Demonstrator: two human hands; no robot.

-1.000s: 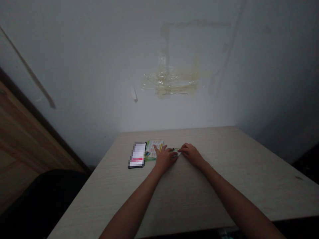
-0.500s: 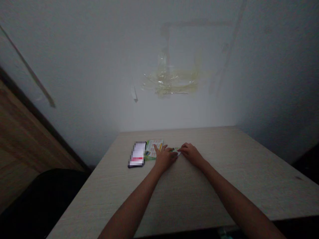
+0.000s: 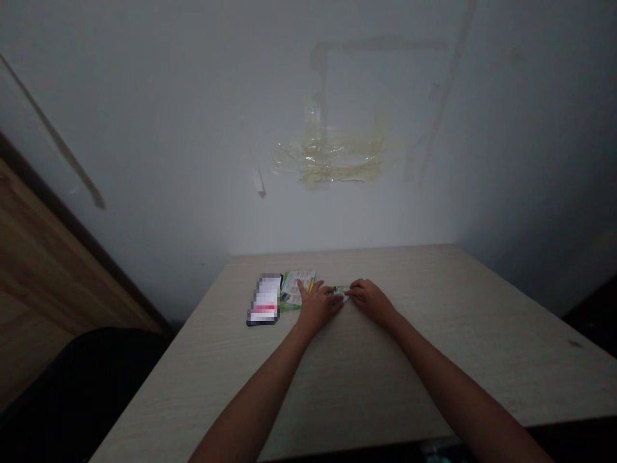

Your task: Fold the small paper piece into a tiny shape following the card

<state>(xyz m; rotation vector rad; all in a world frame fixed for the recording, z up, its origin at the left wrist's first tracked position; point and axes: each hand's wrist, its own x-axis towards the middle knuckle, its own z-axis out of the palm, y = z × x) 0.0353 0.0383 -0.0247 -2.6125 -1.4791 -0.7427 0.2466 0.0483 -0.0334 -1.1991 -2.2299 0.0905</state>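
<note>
On the table lies a printed paper leaflet (image 3: 292,287) in white and green, with small coloured pictures and an orange stripe. My left hand (image 3: 317,307) rests palm down over its right part with the fingers spread. A smaller white and green printed piece (image 3: 341,291) shows between my hands; whether it joins the leaflet is hidden under my left hand. My right hand (image 3: 369,297) pinches the right edge of that piece with curled fingers. Left of the leaflet, touching or nearly touching it, a phone (image 3: 265,299) lies face up, its screen blurred out.
The pale wooden table (image 3: 434,360) reaches back to a grey wall (image 3: 183,128) with peeling clear tape (image 3: 332,157). A black rounded object (image 3: 96,373), perhaps a chair back, stands at the left. Beyond it are wooden boards (image 3: 58,270).
Both hands stay almost in place. A little more of the small printed piece shows between them. The view has shifted very slightly.
</note>
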